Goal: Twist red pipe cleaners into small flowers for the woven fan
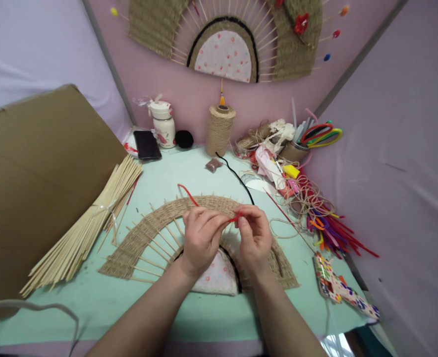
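Counter (107,317): smooth, pale green cover. Clock positions are read from the hands.
Cardboard (36,183): flat brown sheet, 10 o'clock.
Woven fan (130,248): half-ring, coarse tan cord over pale ribs; dotted white half-disc (219,275) with fuzzy black edging; middle partly covered by the hands.
Stick bundle (88,223): slender, straight, pale, tied; 9 o'clock.
Stem pile (338,233): fuzzy, mostly red, 3 o'clock; loose twine (310,198) tangled beside it.
Twine cone (220,131): ridged tan cord, 12 o'clock.
Bottle (164,126): white, lidded, 11 o'clock; contents cannot be seen.
Holder (294,151): brown, round, between 1 and 2 o'clock; contains scissors (321,134).
Red stem (235,218): thin, fuzzy, above the fan, between both hands.
Grip: left hand (201,235) and right hand (255,235) narrow, fingertips pinching the red stem.
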Demonstrator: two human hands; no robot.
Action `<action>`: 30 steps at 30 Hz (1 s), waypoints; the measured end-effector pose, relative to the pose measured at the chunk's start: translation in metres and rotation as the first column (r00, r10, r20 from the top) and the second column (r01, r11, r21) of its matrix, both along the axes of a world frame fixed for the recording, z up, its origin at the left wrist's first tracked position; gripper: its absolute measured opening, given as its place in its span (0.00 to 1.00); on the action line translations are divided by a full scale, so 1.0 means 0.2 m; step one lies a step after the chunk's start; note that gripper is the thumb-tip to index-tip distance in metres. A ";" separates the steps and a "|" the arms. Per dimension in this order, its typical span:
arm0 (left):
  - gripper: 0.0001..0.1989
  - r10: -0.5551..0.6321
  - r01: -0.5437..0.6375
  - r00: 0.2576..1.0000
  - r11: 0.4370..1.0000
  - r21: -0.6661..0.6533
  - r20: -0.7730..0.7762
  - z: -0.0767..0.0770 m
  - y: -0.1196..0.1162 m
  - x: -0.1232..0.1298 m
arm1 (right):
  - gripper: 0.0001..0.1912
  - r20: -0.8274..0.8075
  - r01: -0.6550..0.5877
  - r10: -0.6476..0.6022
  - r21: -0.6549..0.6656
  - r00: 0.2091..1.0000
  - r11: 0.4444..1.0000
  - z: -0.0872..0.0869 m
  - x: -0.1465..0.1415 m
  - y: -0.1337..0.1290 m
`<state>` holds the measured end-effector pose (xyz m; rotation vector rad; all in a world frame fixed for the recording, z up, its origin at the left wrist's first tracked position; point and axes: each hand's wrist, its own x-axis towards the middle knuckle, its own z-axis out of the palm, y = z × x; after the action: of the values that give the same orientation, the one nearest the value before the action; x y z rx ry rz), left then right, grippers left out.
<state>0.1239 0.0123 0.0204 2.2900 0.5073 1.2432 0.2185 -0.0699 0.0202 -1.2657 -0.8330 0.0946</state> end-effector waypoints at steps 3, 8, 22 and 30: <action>0.08 0.072 -0.074 0.997 0.993 0.087 0.022 0.01 -0.01 -0.01 | 0.18 0.185 0.124 -0.126 0.023 0.975 0.992 0.00 0.01 -0.01; 0.08 0.118 -0.122 0.993 0.973 0.194 0.032 0.03 -0.01 -0.02 | 0.23 0.591 0.349 -0.284 0.004 0.755 0.937 0.01 0.03 -0.03; 0.10 -0.212 0.129 0.947 0.939 -0.319 -0.241 0.28 0.00 -0.06 | 0.06 0.200 0.077 -0.037 -0.196 0.979 0.978 0.04 0.06 -0.02; 0.08 -0.451 0.136 0.890 0.405 -0.904 -0.067 0.39 0.17 -0.04 | 0.03 -0.248 -0.246 0.182 -0.258 0.951 0.934 0.05 0.06 -0.02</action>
<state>0.1153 0.0454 0.0993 1.4977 0.6163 0.2434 0.2311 -0.0732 0.0300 -1.4001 -0.7809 0.5416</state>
